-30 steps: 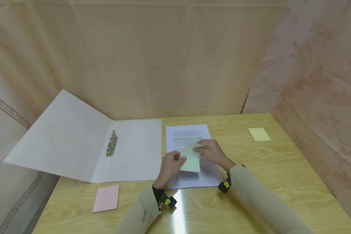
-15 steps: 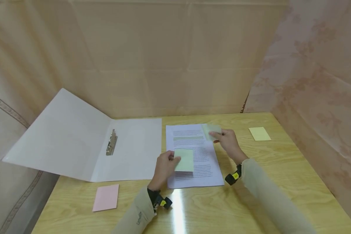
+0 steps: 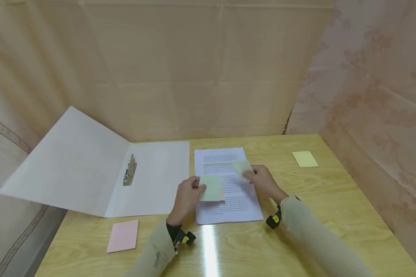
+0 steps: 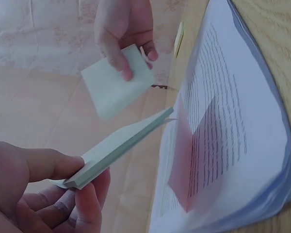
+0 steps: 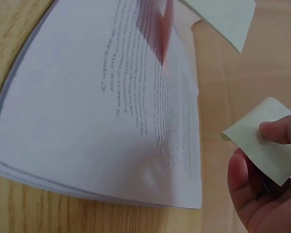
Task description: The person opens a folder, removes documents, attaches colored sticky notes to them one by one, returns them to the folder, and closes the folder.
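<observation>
My left hand (image 3: 187, 198) pinches a pale green sticky note pad (image 3: 210, 188) between thumb and fingers, above the printed pages. A single green sticky note (image 3: 242, 168) is pinched in my right hand (image 3: 263, 181), over the right side of the pages; its edge curls in the right wrist view. The stack of printed sheets (image 3: 235, 209) lies on the table, with a line highlighted near the top. A pink sticky note (image 4: 181, 165) stands up from the top sheet, mostly hidden behind the green pad in the head view.
Left of the pages lies an open white folder (image 3: 159, 184) with a metal clip (image 3: 130, 171), its cover tilted up. A pink pad (image 3: 123, 236) sits near the front left of the wooden table (image 3: 332, 223), a yellow pad (image 3: 305, 159) at the back right.
My right hand peeled a green note off the pad and swung it up to the right, then back down and left. The left hand, still holding the pad, shifted slightly left.
</observation>
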`<state>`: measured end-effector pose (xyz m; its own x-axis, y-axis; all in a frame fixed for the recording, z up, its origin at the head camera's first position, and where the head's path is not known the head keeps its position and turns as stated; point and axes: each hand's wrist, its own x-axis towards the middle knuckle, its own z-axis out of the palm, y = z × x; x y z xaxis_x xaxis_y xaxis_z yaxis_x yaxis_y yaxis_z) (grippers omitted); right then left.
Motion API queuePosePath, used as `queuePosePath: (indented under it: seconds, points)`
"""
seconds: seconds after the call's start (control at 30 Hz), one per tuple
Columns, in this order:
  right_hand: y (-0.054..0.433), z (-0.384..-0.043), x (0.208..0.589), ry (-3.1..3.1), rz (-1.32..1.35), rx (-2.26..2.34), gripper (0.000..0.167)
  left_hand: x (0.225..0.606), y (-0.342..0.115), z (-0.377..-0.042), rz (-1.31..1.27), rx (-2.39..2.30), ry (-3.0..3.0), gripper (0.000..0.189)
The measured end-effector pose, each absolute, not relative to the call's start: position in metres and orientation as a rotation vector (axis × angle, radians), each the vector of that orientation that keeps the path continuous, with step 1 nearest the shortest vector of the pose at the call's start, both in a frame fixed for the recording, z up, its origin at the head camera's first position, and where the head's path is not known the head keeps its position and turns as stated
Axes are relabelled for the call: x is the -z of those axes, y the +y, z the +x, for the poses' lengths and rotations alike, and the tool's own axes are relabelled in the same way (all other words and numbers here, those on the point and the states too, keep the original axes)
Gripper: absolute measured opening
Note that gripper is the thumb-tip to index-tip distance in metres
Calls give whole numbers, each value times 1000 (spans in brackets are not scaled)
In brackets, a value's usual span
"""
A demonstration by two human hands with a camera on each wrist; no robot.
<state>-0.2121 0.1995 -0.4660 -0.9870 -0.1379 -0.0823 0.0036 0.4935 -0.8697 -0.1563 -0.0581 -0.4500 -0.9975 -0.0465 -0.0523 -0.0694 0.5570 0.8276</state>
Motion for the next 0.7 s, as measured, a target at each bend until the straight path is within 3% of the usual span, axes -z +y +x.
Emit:
queuePosePath:
  seconds: [0.7]
  points:
    - [196,-205,473,2633,-196,1375,17,442,-76,-147,-90,-1370,2761,35]
